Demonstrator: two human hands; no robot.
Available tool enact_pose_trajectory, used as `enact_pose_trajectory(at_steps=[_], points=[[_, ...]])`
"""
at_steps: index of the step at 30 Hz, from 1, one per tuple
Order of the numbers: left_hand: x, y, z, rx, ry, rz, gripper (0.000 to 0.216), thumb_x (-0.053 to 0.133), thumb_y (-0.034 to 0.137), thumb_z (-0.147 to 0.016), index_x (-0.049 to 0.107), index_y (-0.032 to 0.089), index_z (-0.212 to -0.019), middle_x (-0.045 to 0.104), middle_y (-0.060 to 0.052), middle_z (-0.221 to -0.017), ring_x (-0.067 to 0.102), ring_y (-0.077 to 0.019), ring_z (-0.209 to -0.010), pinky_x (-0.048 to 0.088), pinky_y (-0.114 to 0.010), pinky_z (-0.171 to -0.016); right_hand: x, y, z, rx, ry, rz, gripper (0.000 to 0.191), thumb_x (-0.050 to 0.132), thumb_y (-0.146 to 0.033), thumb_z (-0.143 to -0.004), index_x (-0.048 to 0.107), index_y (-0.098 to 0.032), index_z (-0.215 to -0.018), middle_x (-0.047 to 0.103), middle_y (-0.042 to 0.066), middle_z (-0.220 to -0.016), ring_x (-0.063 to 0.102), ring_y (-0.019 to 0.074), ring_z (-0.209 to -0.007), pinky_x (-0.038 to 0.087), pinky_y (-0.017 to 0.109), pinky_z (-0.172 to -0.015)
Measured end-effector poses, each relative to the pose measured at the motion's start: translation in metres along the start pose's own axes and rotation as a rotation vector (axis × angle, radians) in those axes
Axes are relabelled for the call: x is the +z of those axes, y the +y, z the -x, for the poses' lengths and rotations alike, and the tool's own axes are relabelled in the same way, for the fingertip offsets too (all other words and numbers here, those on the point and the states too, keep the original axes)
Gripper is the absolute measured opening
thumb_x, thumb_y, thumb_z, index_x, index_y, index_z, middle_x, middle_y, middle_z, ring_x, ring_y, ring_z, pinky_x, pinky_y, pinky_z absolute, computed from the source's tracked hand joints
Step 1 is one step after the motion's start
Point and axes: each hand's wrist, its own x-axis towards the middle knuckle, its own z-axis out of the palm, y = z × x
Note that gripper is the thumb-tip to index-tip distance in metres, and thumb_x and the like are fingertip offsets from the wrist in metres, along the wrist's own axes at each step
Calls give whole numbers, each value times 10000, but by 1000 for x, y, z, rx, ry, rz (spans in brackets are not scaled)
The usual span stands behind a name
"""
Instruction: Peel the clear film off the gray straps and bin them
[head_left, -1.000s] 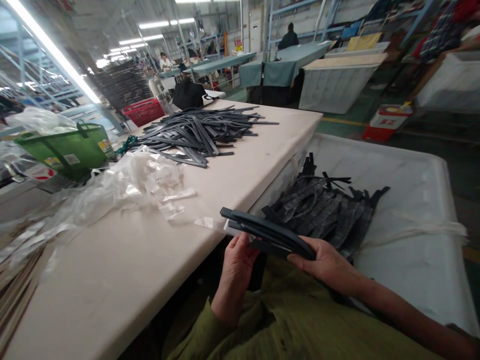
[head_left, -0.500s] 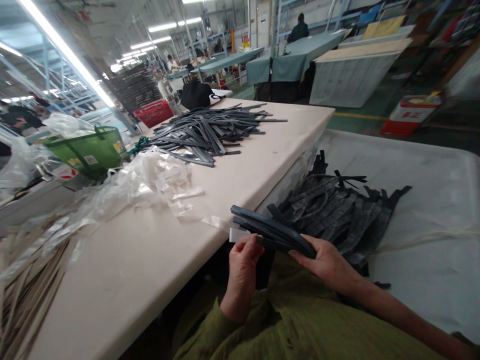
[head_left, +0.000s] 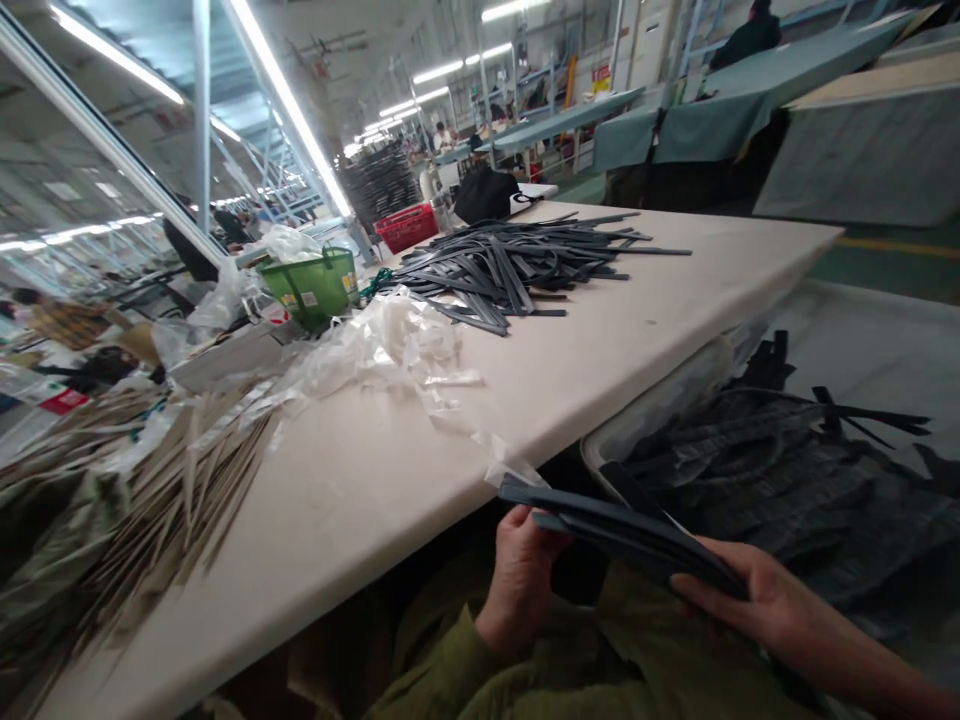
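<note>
Both my hands hold a bundle of dark grey strips [head_left: 615, 528] over my lap, just below the front edge of the cream table [head_left: 600, 350]. My left hand [head_left: 521, 580] grips the bundle's near-left end with fingers curled under it. My right hand [head_left: 750, 600] is closed round its right end. A scrap of clear plastic film [head_left: 510, 462] hangs off the table edge just above the bundle.
A pile of dark strips [head_left: 517, 265] lies on the table's far part, crumpled clear plastic [head_left: 375, 345] beside it. A green basket [head_left: 315, 285] and a red basket [head_left: 409, 225] stand behind. Thin tan sticks [head_left: 165, 490] lie at left. A white bin [head_left: 862, 350] with dark strips [head_left: 787, 470] stands at right.
The view has swung left and down, so everything sits further right in frame. My hands keep the same hold on the bundle; the white tab under it no longer shows.
</note>
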Motion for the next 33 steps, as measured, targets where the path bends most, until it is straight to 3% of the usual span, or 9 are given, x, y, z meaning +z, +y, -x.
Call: enact_pose_trajectory(at_steps=[3,7,10,14,21,24,27,30,33], points=[[-10,-3,7,-56,-27,-12,415,925,421,-543,729,125,-760,667,-13,-700,575,-99,-614,464,-246,-660,6,2,-2,25,29,4,414,682,-588,-809,711,-176,-832,618,10,-633,564,173,-564,456,230,-492],[-11,-19,19,-152,-186,-70,431,914,427,-562,748,95,-781,677,-52,-712,572,-125,-622,443,-267,-656,23,-17,-20,-79,-27,-30,361,677,-546,-837,693,-185,-828,628,11,-697,560,175,-624,464,232,-550],[-13,-17,19,-82,-95,-49,391,925,409,-537,737,117,-718,658,-30,-679,556,-122,-625,442,-258,-656,21,-19,-24,-84,-89,-38,354,698,-533,-827,680,-181,-792,619,11,-678,553,168,-612,455,227,-547],[-23,-10,14,13,19,10,337,918,379,-562,748,146,-737,672,-17,-712,569,-113,-658,446,-240,-676,3,0,-14,-6,-105,-7,422,670,-590,-829,682,-170,-793,612,20,-659,552,166,-593,464,231,-537],[-17,-31,24,-131,-198,-166,503,916,497,-507,777,82,-756,656,-57,-650,507,-122,-583,384,-282,-629,18,-16,-14,-47,-85,-8,412,665,-582,-823,705,-173,-799,613,9,-703,556,182,-640,479,249,-560],[-15,-28,24,-76,-148,-166,458,917,499,-499,739,97,-630,583,-17,-562,462,-108,-557,370,-275,-610,11,-11,-12,-17,-90,12,403,688,-582,-792,711,-180,-784,606,11,-672,549,191,-620,476,263,-549],[-15,-24,23,-71,-93,-105,449,930,478,-482,755,110,-669,611,-21,-606,498,-116,-589,391,-267,-630,-2,8,-4,45,-51,40,410,732,-599,-730,703,-190,-730,602,18,-634,551,196,-594,473,262,-529],[-16,-28,23,-135,-155,-130,523,930,488,-470,792,98,-791,669,-56,-680,532,-130,-617,401,-273,-648,0,9,-1,68,-30,58,449,708,-639,-730,700,-191,-703,606,21,-614,559,196,-571,476,257,-508],[-17,-36,23,-163,-228,-221,518,916,509,-480,796,92,-763,675,-59,-658,517,-134,-601,403,-290,-656,13,-9,-6,7,1,60,448,685,-638,-750,722,-193,-722,649,30,-659,604,226,-624,522,276,-552]])
